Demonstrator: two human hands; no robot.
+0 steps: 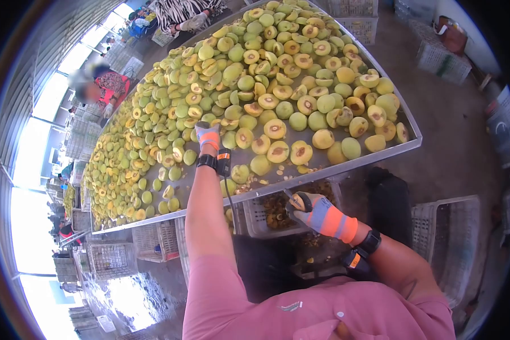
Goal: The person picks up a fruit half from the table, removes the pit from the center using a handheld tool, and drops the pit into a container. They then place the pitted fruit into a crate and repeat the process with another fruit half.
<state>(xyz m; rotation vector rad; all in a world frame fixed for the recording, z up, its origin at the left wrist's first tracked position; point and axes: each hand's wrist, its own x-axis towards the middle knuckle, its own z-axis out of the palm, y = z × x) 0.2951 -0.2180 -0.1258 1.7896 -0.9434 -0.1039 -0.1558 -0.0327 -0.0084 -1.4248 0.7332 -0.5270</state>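
A metal-rimmed table (300, 182) carries a large heap of halved green-yellow stone fruit (221, 73), many with brown pits showing. My left hand (208, 137), in a grey and orange glove, reaches over the table to the near side of the heap. Its fingertips are among the fruit, so I cannot see whether they grip a piece. My right hand (326, 216), gloved alike, is closed in front of the table's near edge. Between its fingers is a small knife (296, 200) with a light-coloured handle; its thin end points up and left.
Below the table edge stands a plastic crate (258, 218) with brown pits and scraps. Another pale crate (456, 243) is at my right, and more crates (112, 259) stand at the left. Across the table are other people, one in a patterned sleeve (110, 85). Small loose bits (260, 181) lie near the rim.
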